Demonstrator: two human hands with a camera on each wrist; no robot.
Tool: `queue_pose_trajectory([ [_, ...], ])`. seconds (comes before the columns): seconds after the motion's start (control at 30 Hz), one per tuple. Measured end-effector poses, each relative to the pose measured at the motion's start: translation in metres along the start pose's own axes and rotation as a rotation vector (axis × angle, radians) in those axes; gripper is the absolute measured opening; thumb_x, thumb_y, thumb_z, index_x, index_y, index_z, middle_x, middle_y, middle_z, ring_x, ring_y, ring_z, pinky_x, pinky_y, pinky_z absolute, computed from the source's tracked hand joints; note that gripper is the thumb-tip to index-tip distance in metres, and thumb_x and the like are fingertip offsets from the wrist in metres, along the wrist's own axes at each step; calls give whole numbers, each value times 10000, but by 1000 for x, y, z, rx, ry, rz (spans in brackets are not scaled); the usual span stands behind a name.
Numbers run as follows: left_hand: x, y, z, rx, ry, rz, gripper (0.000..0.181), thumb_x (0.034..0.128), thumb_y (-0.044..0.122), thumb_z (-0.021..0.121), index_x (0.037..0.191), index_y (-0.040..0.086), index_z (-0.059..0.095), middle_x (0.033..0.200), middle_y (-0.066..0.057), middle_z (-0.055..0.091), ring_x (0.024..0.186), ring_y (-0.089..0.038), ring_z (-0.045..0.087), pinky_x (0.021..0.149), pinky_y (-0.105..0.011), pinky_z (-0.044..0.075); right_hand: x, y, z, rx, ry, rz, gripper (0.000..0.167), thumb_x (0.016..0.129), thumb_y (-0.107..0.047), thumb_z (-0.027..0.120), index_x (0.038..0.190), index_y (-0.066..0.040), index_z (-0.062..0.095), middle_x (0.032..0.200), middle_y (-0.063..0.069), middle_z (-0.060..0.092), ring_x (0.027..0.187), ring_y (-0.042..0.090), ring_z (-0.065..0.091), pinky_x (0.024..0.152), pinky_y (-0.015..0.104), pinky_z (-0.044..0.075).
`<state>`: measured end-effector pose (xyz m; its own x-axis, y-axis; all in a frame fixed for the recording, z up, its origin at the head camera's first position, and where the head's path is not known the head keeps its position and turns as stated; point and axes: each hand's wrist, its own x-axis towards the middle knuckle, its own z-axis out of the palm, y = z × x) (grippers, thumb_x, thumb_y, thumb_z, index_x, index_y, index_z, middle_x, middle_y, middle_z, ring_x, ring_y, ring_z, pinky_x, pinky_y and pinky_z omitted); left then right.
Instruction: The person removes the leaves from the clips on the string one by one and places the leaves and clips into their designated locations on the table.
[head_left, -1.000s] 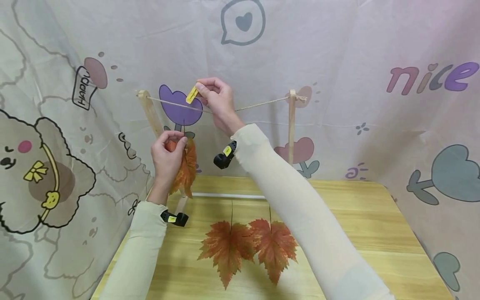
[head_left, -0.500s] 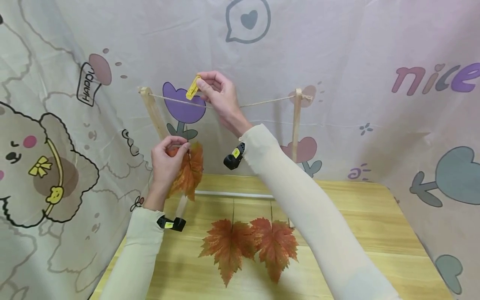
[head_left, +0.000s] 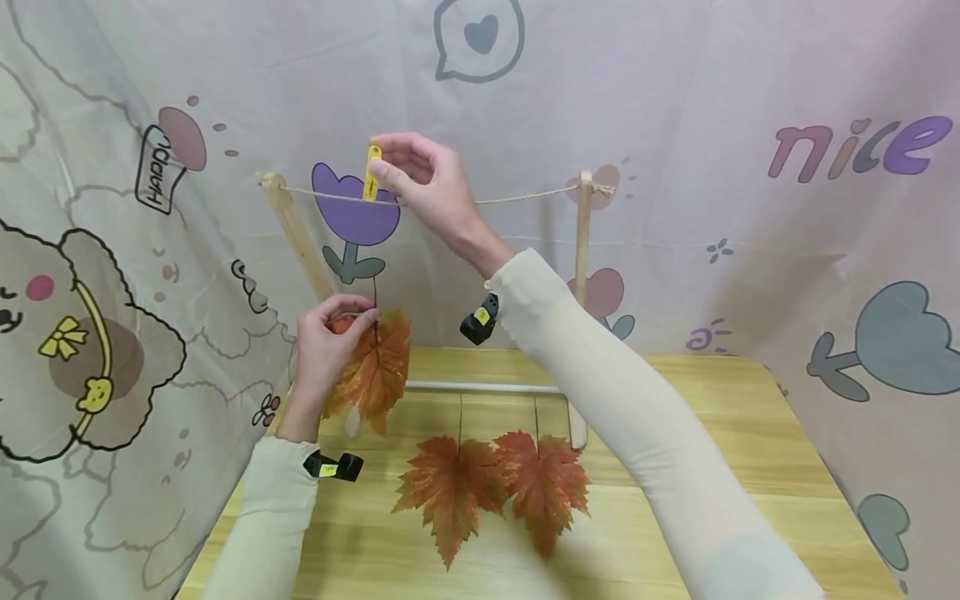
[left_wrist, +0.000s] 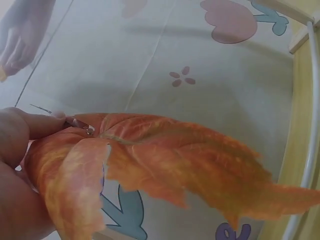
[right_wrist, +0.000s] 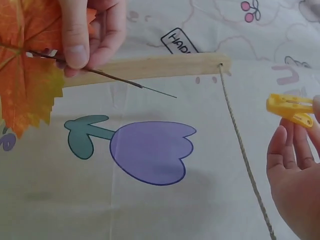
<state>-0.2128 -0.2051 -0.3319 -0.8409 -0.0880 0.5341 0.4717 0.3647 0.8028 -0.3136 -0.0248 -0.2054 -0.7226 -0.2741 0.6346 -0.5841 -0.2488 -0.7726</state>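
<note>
My left hand [head_left: 326, 346] pinches the thin stem of an orange maple leaf [head_left: 382, 371], which hangs below the fingers beside the left wooden post. The stem's wire end [right_wrist: 159, 92] points up past the fingertips toward the rope. Up at the rope [head_left: 517, 198], my right hand [head_left: 435, 179] holds a yellow clothespin [head_left: 372, 173] between thumb and fingers. In the head view the clothespin overlaps the rope line, while the right wrist view shows it apart from the rope [right_wrist: 240, 130]. Part of the leaf lies behind the left hand.
The rope runs between a left post [head_left: 296, 233] and a right post [head_left: 582, 242]. A white rod [head_left: 480, 387] joins the frame low down. Two red-orange maple leaves [head_left: 452, 492] [head_left: 545, 487] with stems lie on the wooden table [head_left: 712, 467]. A printed cloth [head_left: 660, 67] hangs behind.
My left hand has lowered with the leaf, which now faces the camera more. My right hand has shifted slightly left, and the clothespin has turned more upright.
</note>
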Motion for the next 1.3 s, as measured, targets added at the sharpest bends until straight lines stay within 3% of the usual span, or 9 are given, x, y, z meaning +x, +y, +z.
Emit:
queue_pose_trajectory([
  [0.2, 0, -33, 3, -72, -20, 5, 158, 912, -60, 729, 1060, -109, 698, 1009, -308, 701, 823, -89, 698, 694, -151, 548, -19, 1, -10, -67, -22, -21, 318, 960, -27, 703, 1262, 62, 656, 1168, 162, 710, 1041, 189, 686, 920, 304, 555],
  [0.3, -2, -44, 5, -114, -21, 20, 181, 909, -48, 740, 1078, -86, 688, 1016, -283, 701, 854, -102, 701, 725, -168, 559, -27, 4, -18, -103, -12, -32, 313, 964, -32, 702, 1261, 58, 662, 1179, 172, 707, 1046, 191, 680, 927, 308, 550],
  [0.47, -13, -52, 8, -174, -30, 42, 203, 905, -77, 729, 1089, -82, 644, 1012, -268, 682, 892, -213, 715, 758, -217, 581, -41, 10, -27, -142, -2, -31, 316, 968, -47, 704, 1266, 51, 664, 1177, 185, 708, 1054, 182, 676, 957, 311, 534],
  [0.87, -38, -66, 18, -74, -109, 44, 243, 902, -109, 713, 1138, -65, 673, 1088, -248, 681, 908, -300, 711, 745, -190, 576, -81, 12, -46, -208, 40, -25, 308, 960, -42, 717, 1250, 51, 673, 1153, 149, 719, 1042, 198, 697, 883, 334, 576],
  [1.1, -48, -73, 21, -118, -108, 9, 191, 917, -11, 750, 1107, 9, 742, 1085, -167, 722, 888, -232, 733, 736, -228, 591, -106, 13, -60, -237, 64, 6, 292, 960, -55, 722, 1234, 38, 686, 1125, 149, 722, 1029, 197, 699, 891, 323, 572],
  [1.3, -58, -81, 23, -165, -146, -42, 183, 915, 13, 761, 1097, -5, 749, 1096, -202, 713, 865, -184, 746, 727, -250, 599, -130, 19, -73, -245, 96, 43, 286, 958, -48, 722, 1232, 30, 699, 1080, 130, 715, 904, 185, 726, 805, 321, 596],
])
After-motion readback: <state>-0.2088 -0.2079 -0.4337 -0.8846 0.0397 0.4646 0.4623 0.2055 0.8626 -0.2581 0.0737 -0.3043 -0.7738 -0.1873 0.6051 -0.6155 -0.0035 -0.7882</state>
